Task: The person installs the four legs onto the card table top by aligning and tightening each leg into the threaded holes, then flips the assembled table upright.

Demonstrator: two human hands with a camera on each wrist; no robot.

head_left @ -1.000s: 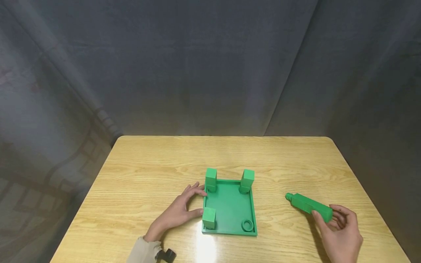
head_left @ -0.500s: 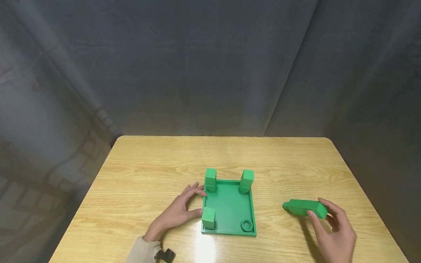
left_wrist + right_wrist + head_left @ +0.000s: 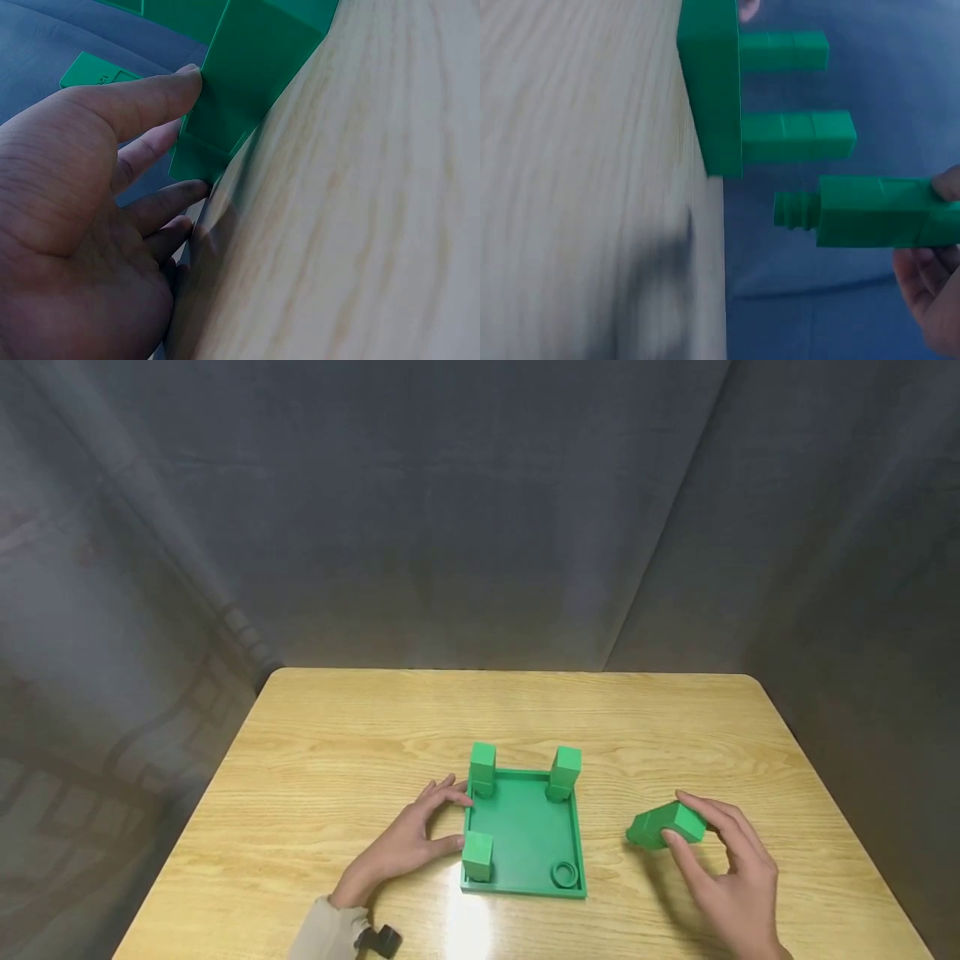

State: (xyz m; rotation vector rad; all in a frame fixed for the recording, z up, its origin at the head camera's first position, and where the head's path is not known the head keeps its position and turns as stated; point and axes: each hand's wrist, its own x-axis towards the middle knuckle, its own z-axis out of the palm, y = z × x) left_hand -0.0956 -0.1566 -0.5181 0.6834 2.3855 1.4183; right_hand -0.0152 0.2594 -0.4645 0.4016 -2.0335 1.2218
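Note:
A shallow green square tray (image 3: 525, 835) lies on the table, with square green posts standing at its far left (image 3: 482, 768), far right (image 3: 564, 770) and near left corners. In its near right corner is a round ring socket (image 3: 554, 875). My left hand (image 3: 408, 839) touches the tray's left side with thumb and fingertips; the left wrist view shows its fingers loosely extended. To the right of the tray, my right hand (image 3: 733, 877) pinches a loose green square leg (image 3: 870, 214) by its plain end. The leg's threaded end (image 3: 796, 210) points down and left, above the tabletop.
The wooden table (image 3: 360, 727) has rounded far corners. Behind it hangs a dark grey curtain (image 3: 450, 527), which also runs along both sides. A black strap device (image 3: 386, 942) sits at the left cuff.
My right hand has moved left toward the tray and tilted the leg from nearly flat to steeper, its threaded end lower. My left hand and the tray have stayed in place.

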